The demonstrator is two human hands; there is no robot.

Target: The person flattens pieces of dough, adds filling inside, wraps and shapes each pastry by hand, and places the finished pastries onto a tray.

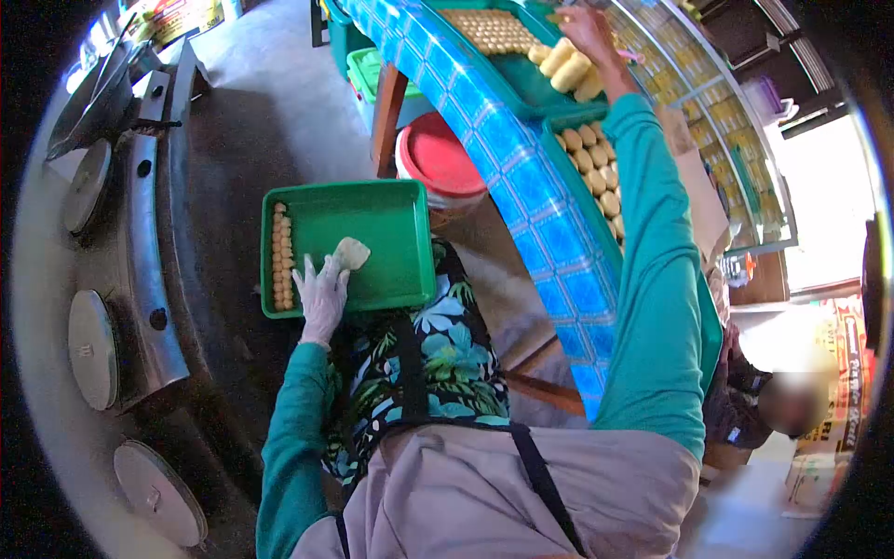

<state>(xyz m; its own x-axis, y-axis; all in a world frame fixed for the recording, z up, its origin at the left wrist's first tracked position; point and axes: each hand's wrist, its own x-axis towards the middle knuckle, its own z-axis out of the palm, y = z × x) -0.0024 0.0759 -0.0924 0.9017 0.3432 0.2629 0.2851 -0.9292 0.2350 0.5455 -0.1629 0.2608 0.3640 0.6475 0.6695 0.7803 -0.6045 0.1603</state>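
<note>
On my lap rests a green tray [372, 207] with a row of small dough balls [282, 256] along its left side. My left hand [324, 291], in a clear glove, is in the tray with fingers spread, beside a flat piece of dough [352, 252]. My right arm stretches over the table, and my right hand [585, 35] is at the far tray, its fingers bent down by thick dough rolls [564, 67]. Whether it grips anything is too small to tell. Many small dough pieces [489, 32] lie left of the rolls.
A blue checked cloth [521, 177] covers the table at right, holding another tray of dough balls [589, 168]. Below stands a red-lidded bucket [436, 154]. Round lids [93, 349] and a stove are at left. Another person [745, 401] is at lower right.
</note>
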